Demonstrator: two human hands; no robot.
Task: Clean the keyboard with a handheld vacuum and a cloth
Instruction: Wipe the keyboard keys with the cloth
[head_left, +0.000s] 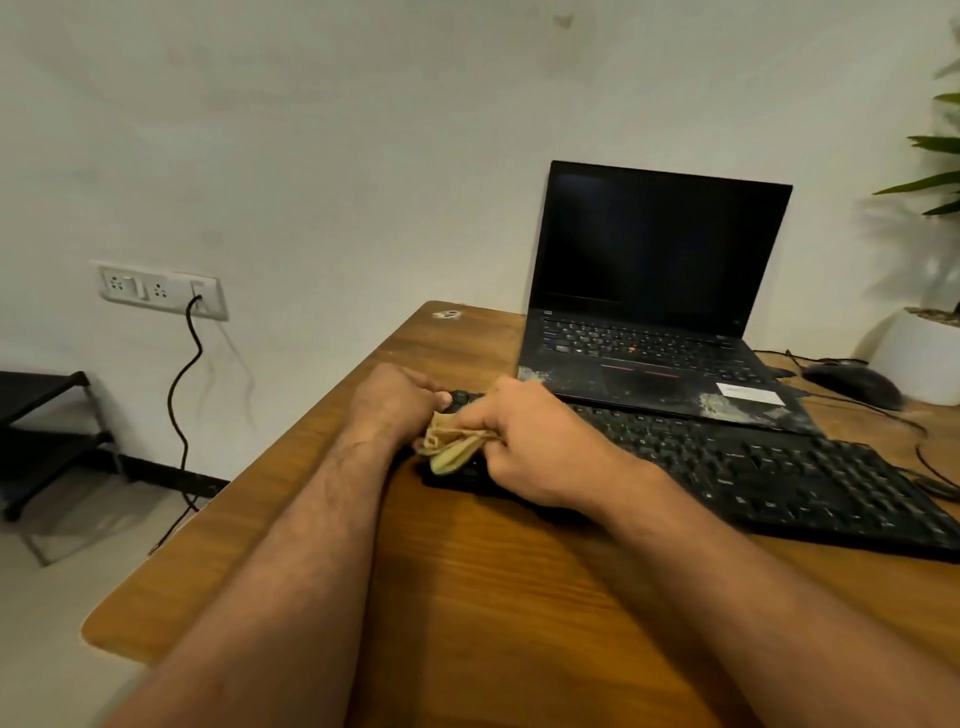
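Head view puts your right hand (524, 441) at the left end of the keyboard (769, 478), fingers curled round a bunched yellow cloth (449, 447) and pressing it down onto the keys there. Your left hand (395, 402) sits just beside it, fingers curled over the keyboard's far left corner, thumb tip showing against the black edge; it seems to be steadying the board.

That cloth is soft and light and will crumple wherever you squeeze it, so a bunched grip like this one suits wiping. Expect the keyboard to be stiff, fairly light and likely to slide on the smooth wooden desk (467, 597), so hold it by an end or edge, not by the keys.

Its long axis runs from the left end under your hands away to the near right, slightly skewed to the desk's near edge. It lies flat, keys up, just in front of the open laptop (660, 291), whose dusty palm rest nearly touches its far edge. A mouse (852, 384) lies to the far right. No vacuum is in sight.
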